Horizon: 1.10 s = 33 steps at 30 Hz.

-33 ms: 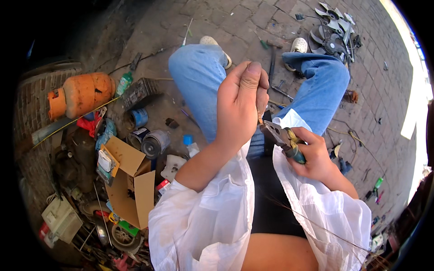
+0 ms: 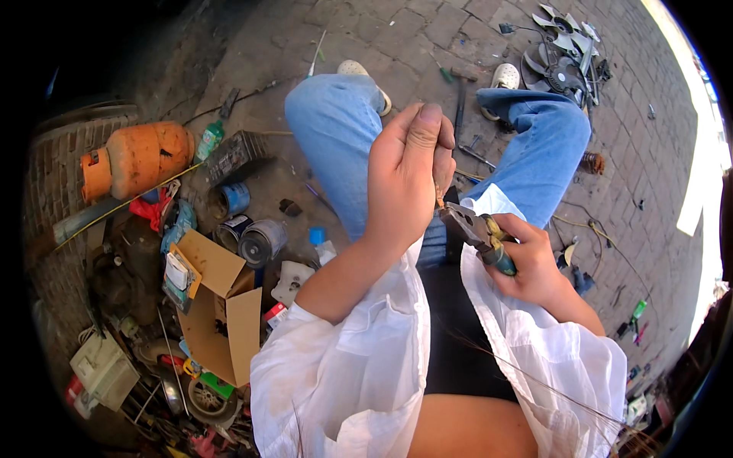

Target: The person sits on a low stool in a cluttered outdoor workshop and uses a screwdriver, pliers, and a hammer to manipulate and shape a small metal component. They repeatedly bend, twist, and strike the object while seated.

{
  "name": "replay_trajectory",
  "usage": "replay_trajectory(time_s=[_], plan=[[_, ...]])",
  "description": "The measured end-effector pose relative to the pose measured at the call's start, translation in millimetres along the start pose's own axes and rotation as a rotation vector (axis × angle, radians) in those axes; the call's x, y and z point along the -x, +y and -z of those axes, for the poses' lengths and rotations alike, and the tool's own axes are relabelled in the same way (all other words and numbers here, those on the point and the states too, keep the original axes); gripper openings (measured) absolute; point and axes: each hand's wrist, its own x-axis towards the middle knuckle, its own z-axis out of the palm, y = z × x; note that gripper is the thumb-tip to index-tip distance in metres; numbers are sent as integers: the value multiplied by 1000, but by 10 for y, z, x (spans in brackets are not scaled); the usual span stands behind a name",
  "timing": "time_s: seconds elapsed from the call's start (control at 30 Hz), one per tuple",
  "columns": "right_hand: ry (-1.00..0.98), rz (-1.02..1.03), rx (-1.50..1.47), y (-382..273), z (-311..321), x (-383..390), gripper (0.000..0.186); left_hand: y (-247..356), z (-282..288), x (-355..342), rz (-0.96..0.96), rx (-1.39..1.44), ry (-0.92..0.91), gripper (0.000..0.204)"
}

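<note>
In front of my knees, my left hand (image 2: 408, 175) is closed, thumb pressed against curled fingers. From its lower side sticks a short, thin copper-coloured piece (image 2: 440, 201), possibly wire; the rest is hidden in the fingers. My right hand (image 2: 527, 259) is wrapped round the green-and-yellow handles of a pair of pliers (image 2: 464, 223). The metal jaws point up and left, right at the end of the copper-coloured piece. Whether they grip it, I cannot tell.
An open cardboard box (image 2: 210, 336), tins (image 2: 262, 243) and an orange gas cylinder (image 2: 149, 160) stand on the left. Ahead, a hammer (image 2: 461, 99) lies on the brick paving between my feet. Fan blades (image 2: 561, 72) lie at the far right, loose cable (image 2: 592, 225) nearer.
</note>
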Motion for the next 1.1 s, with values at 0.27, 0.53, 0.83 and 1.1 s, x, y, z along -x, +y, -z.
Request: replay_trajectory(time_s=[0.27,0.53,0.83,1.1], plan=[[-40,-14,15,-37,32,-96,23,-34,-28,-20,122,269,25,35],[-27,14,-144,-20,41,-108,22,-38,-13,-50,-69,116,102,36],[430,-89,-131,-325,-63,-416,23,-163,-56,-2,-554,-173,242,35],[614,59,32,-409,-167,-618,28,-188,-53,34,-537,-209,267,28]])
